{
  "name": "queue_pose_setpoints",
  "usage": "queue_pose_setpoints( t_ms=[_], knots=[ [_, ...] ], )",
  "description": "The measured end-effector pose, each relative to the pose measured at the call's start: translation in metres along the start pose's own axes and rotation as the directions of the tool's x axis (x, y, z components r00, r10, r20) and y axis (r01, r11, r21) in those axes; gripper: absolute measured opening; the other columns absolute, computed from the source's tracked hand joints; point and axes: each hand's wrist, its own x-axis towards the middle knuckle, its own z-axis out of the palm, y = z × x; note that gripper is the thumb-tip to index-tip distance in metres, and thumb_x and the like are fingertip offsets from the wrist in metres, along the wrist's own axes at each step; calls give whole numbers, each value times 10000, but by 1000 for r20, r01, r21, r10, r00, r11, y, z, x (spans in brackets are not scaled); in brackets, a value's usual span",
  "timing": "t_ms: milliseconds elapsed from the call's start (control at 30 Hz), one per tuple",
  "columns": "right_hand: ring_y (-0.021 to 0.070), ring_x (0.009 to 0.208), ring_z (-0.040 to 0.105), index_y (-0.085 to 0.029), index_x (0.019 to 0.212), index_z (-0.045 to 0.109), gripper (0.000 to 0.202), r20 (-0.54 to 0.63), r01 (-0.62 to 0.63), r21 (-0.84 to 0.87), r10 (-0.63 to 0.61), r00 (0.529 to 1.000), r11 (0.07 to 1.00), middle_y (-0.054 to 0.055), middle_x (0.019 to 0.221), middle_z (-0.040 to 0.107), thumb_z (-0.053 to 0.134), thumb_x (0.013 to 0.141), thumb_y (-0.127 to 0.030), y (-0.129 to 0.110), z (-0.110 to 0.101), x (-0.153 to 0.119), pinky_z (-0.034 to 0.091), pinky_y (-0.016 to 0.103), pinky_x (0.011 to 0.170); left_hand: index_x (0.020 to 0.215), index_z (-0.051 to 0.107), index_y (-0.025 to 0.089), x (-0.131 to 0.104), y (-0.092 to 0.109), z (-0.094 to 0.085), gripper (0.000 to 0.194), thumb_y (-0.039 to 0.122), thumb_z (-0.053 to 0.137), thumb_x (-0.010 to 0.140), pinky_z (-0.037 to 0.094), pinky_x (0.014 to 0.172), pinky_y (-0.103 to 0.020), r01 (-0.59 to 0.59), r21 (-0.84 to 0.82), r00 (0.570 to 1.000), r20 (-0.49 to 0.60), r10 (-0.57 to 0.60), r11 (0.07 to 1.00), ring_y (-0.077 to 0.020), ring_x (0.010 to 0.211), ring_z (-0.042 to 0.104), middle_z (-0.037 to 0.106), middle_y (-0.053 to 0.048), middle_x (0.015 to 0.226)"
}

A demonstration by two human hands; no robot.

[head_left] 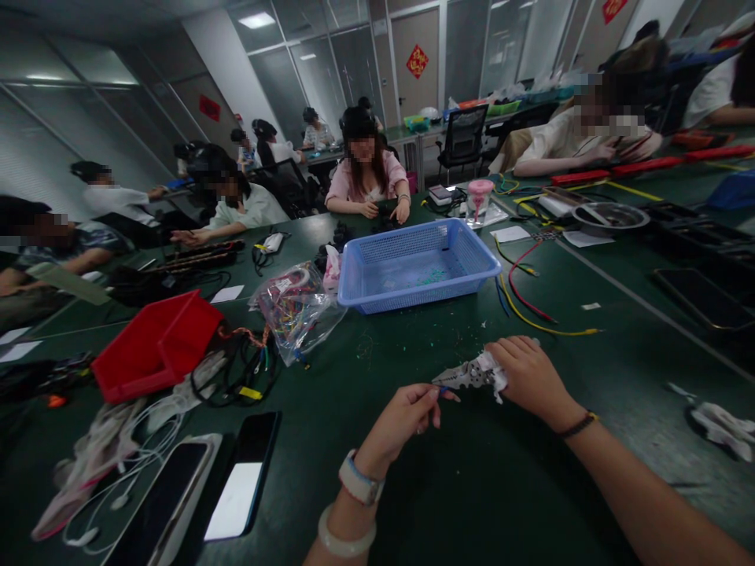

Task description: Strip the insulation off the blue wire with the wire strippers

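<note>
My right hand (524, 373) is closed around the handles of a pair of wire strippers (469, 375), with white wrapping on the grip. The metal jaws point left, toward my left hand (410, 413). Between the thumb and fingers of that hand, a short blue wire (443, 389) is pinched close to the tool's tip. Whether the jaws bite on the wire is too small to tell. Behind both hands stands a blue plastic basket (418, 299) with small green scraps inside. To its right lie loose cut wires, among them a yellow wire (563, 331) and a red wire (524, 305).
A clear bag of wires (295, 310) and a red bin (159, 346) stand to the left. Two phones, one being a dark phone (257, 440), lie front left beside white earphones (121, 501). Crumpled white material (723, 428) sits at right. Several people work around the tables.
</note>
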Motion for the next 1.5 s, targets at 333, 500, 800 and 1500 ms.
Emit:
queue_pose_setpoints(
  t_ms=[333, 500, 800, 1500],
  knots=[
    [283, 1143, 475, -176, 1116, 636, 317, -232, -40, -94, 18, 973, 995, 112, 1211, 613, 537, 823, -105, 2, 1, -2, 392, 457, 973, 1017, 650, 103, 0, -5, 2, 441, 503, 584, 842, 144, 432, -217, 43, -138, 998, 50, -36, 990, -34, 418, 286, 495, 48, 585],
    [227, 936, 576, -174, 1185, 626, 441, -130, -10, -121, -5, 992, 993, 86, 1105, 669, 498, 790, -25, 5, 4, -5, 457, 374, 828, 983, 642, 101, 1, -7, 6, 426, 492, 623, 817, 121, 428, -220, 70, -214, 995, 78, -55, 974, -25, 406, 276, 485, 48, 592],
    [168, 830, 664, -190, 1175, 631, 509, -139, 41, -95, -55, 989, 995, 65, 1124, 682, 428, 753, 12, 13, 24, -11, 520, 290, 744, 944, 604, 119, 2, -15, 6, 366, 467, 625, 831, 108, 415, -216, 55, -341, 996, 89, -26, 938, -13, 374, 242, 492, 50, 583],
    [117, 657, 671, -188, 1121, 661, 558, -180, 10, -72, -23, 983, 997, 47, 1143, 693, 412, 680, 46, 3, 23, -10, 522, 229, 619, 1034, 584, 118, 9, -25, 4, 365, 452, 555, 889, 134, 359, -186, 13, -344, 988, 148, 40, 939, -6, 325, 259, 533, 53, 560]
  ],
)
